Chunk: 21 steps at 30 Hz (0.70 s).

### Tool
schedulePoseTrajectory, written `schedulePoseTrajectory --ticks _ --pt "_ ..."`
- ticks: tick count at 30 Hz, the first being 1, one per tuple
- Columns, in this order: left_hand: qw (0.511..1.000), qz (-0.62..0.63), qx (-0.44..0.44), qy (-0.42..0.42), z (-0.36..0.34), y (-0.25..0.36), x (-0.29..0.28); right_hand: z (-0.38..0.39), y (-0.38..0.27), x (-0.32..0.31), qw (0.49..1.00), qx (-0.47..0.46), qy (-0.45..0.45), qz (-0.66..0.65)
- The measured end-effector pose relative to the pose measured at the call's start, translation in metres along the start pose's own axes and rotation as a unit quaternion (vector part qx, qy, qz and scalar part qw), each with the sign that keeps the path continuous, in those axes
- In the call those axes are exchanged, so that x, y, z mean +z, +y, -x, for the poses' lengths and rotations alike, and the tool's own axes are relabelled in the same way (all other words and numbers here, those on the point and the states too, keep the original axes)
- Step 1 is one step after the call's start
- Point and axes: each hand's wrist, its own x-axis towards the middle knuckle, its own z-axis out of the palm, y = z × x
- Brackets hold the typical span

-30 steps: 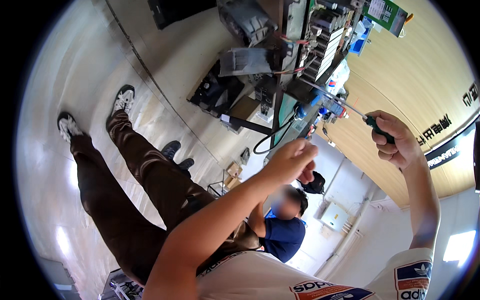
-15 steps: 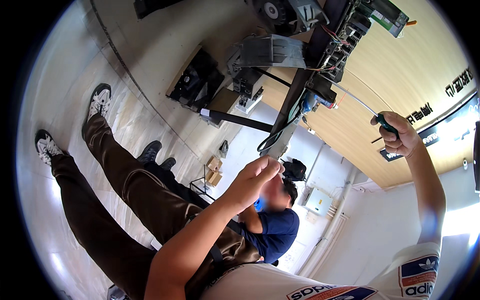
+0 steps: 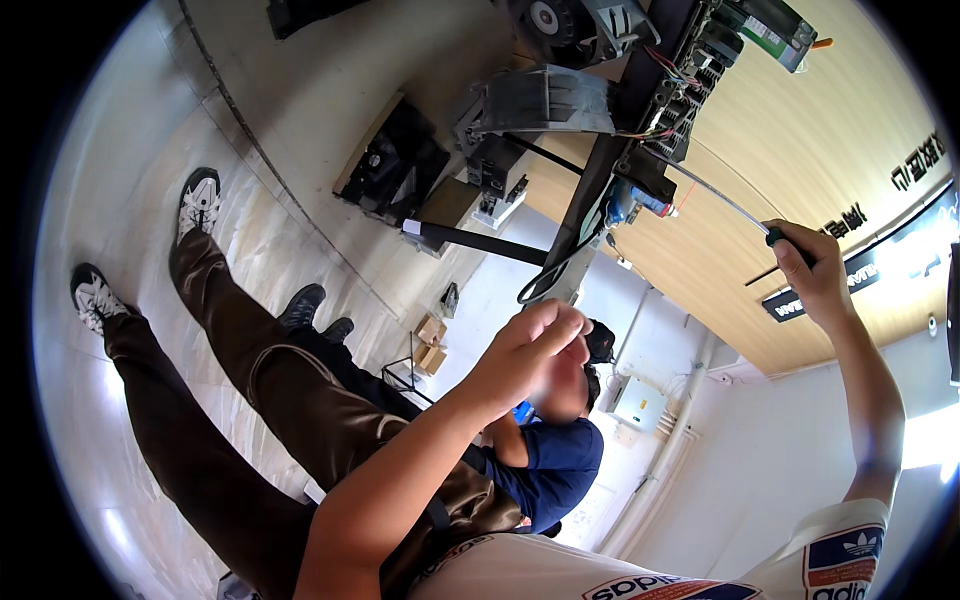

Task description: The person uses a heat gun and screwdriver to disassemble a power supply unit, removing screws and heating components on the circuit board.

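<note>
My right hand [image 3: 815,270] is closed round the dark green handle of a screwdriver [image 3: 715,192]. Its long metal shaft runs up and left to a black part [image 3: 648,172] at the end of a row of dark components with wires [image 3: 683,100]; the tip's exact contact is too small to tell. My left hand [image 3: 540,350] is raised near the worktop's edge with fingers curled together. Whatever it may hold is hidden. Between the hands and the components lie a blue object with a red end [image 3: 625,203] and a looped black cable [image 3: 532,285].
A grey plastic shroud [image 3: 545,100] and a black fan [image 3: 545,20] sit beside the components. A green circuit board [image 3: 765,35] lies beyond them. A black box-shaped unit [image 3: 390,160] is lower down, left. Behind my left hand is another person in a navy shirt [image 3: 560,470].
My right hand has shifted slightly right and its grip on the screwdriver handle has turned, covering more of it. My left hand has moved a little up and to the right.
</note>
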Motion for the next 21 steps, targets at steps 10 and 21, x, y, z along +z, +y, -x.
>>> schedulePoseTrajectory --ticks 10,21 --pt "0.99 0.046 0.13 0.031 -0.111 0.033 0.136 0.011 0.005 0.032 0.868 -0.361 0.178 0.29" --pt "0.962 0.116 0.231 0.082 -0.167 0.032 0.147 0.0 0.023 0.006 0.793 0.184 -0.17 -0.555"
